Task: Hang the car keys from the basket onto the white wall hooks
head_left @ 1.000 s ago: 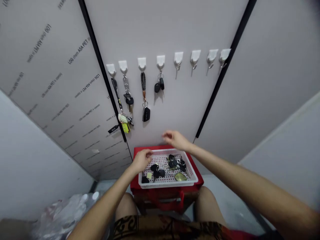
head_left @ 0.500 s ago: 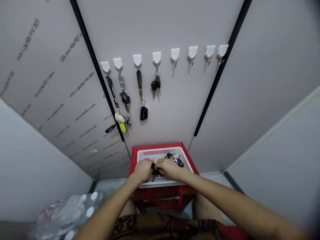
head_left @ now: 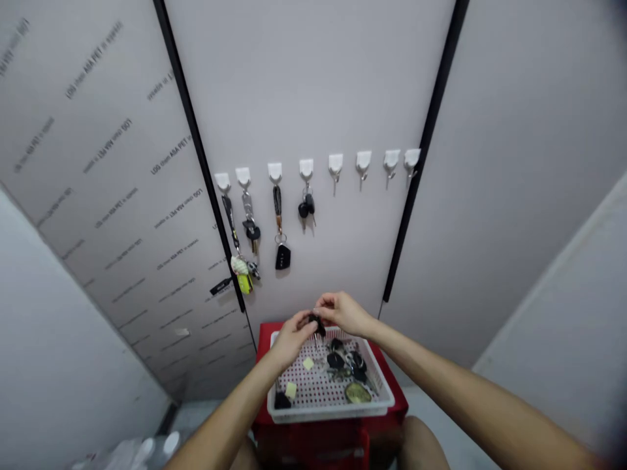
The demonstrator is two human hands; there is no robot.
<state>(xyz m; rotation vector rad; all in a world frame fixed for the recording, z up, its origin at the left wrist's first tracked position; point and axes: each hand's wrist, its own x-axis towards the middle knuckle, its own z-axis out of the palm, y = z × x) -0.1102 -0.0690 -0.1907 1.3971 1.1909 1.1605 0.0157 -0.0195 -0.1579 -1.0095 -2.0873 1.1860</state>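
Pinching black keys (head_left: 318, 324) with nearly closed fingers of left hand (head_left: 292, 335) and right hand (head_left: 345, 314), suspending them over the far side of the white basket (head_left: 333, 413), facing a row of white hooks (head_left: 336, 162).

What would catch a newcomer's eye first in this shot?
Probably the row of eight white hooks across the pale wall panel, the four leftmost carrying keys and the rest bare. Next, below it, the white basket of keys on a red surface, with the left hand and right hand holding a dark bunch of keys above its far side.
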